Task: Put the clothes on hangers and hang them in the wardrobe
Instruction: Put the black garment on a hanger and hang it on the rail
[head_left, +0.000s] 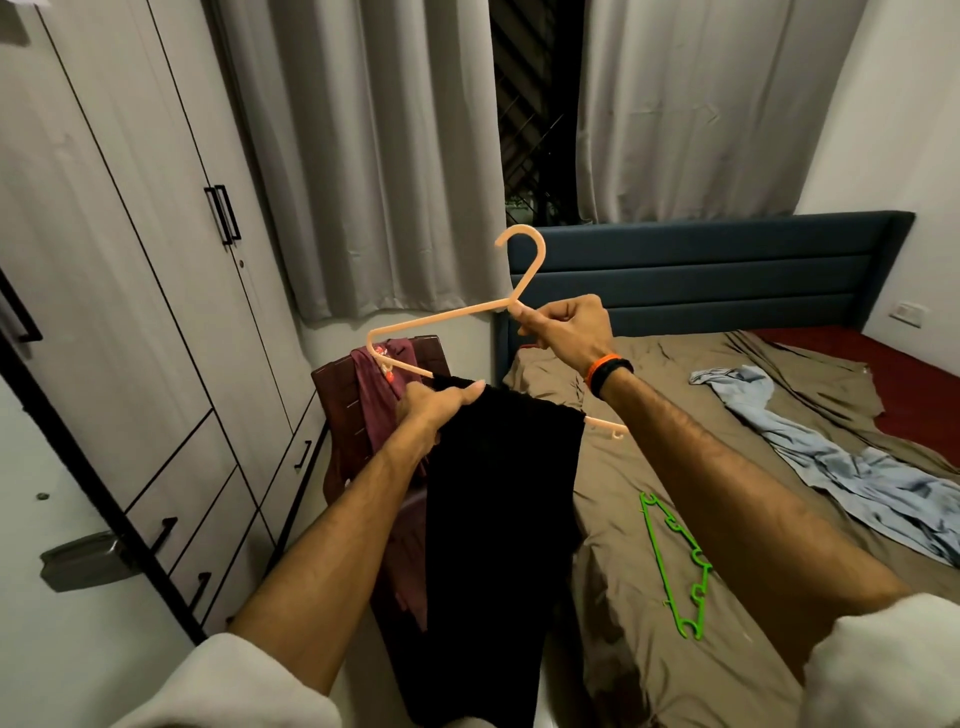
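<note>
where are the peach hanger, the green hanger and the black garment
peach hanger (447, 317), head view, on its upper left arm
green hanger (670, 564), head view, on its long straight bar, lying on the bed
black garment (493, 493), head view, on the middle of the hanging cloth

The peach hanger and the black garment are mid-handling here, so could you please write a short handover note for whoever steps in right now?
Right hand grips the peach hanger at the base of its hook, held up in the air.
Left hand pinches the black garment, which is draped over the hanger's lower bar and hangs down.
Wardrobe doors are closed.
Green hanger and a light blue garment lie on the bed; a maroon garment hangs over the chair.
Done: black garment on the hanger.
Left: hang it in the wardrobe, then hang the others.
</note>
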